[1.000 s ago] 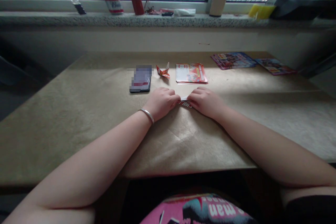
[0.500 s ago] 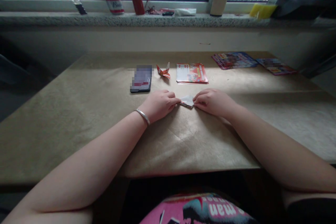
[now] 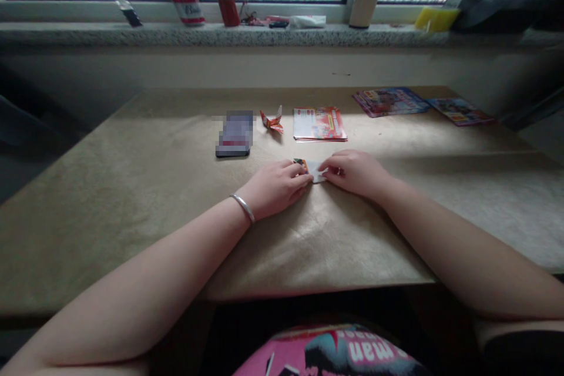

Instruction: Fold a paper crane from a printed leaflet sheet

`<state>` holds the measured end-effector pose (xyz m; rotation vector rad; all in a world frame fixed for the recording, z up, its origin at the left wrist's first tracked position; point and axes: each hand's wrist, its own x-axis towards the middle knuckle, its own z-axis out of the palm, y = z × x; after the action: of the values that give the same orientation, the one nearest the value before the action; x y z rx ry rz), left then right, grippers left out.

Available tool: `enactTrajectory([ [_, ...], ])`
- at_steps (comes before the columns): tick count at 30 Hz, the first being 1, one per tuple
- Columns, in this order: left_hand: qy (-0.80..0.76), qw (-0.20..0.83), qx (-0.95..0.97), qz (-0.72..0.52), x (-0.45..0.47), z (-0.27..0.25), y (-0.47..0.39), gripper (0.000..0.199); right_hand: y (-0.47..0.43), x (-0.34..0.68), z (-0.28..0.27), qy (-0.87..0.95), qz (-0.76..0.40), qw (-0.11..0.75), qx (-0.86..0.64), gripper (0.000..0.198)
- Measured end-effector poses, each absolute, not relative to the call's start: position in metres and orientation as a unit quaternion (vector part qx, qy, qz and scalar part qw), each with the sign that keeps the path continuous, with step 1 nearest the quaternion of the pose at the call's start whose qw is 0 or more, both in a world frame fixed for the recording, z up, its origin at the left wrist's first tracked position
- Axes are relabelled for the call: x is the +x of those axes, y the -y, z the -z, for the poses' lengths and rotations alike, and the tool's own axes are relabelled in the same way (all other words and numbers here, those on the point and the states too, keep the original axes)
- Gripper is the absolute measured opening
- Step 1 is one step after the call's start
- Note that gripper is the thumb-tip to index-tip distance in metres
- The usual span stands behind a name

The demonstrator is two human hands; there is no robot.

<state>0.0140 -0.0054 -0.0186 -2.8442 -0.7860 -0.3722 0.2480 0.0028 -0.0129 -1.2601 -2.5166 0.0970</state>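
Observation:
A small folded piece of paper, white with a colourful printed corner, lies on the table between my hands. My left hand, with a silver bangle at the wrist, presses its fingertips on the paper's left part and covers some of it. From the other side, the thumb and fingers of my right hand are closed at the paper's right edge. Behind the hands stands a red folded paper crane. To its right is a stack of red and white printed sheets.
A phone lies left of the crane. Colourful printed booklets rest at the back right, with another booklet beside them. On the stone windowsill are a red can, a red container and a yellow object.
My left hand has moved slightly towards me and to the right, over the paper. The paper now lies flatter, with its printed corner showing behind my left fingers. My right hand has barely shifted.

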Motion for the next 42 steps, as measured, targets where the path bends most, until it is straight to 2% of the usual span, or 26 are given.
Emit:
enactTrajectory([
  [9, 0.298, -0.012, -0.947, 0.117, 0.009, 0.021, 0.001, 0.035, -0.009, 0.250, 0.022, 0.876, -0.052, 0.211, -0.431, 0.023],
  [16, 0.313, -0.006, -0.945, 0.093, 0.007, 0.018, -0.001, 0.040, -0.014, 0.252, 0.025, 0.867, -0.095, 0.233, -0.429, 0.017],
  [23, 0.254, 0.010, -0.964, 0.082, 0.004, 0.017, -0.002, 0.038, -0.013, 0.251, 0.027, 0.858, -0.100, 0.208, -0.459, 0.024],
  [37, 0.263, 0.037, -0.961, 0.082, 0.012, 0.020, 0.005, 0.040, -0.013, 0.251, 0.020, 0.870, -0.089, 0.145, -0.463, 0.037],
  [42, 0.260, 0.035, -0.961, 0.084, 0.013, 0.020, 0.007, 0.040, -0.015, 0.254, 0.022, 0.876, -0.101, 0.150, -0.447, 0.041],
])
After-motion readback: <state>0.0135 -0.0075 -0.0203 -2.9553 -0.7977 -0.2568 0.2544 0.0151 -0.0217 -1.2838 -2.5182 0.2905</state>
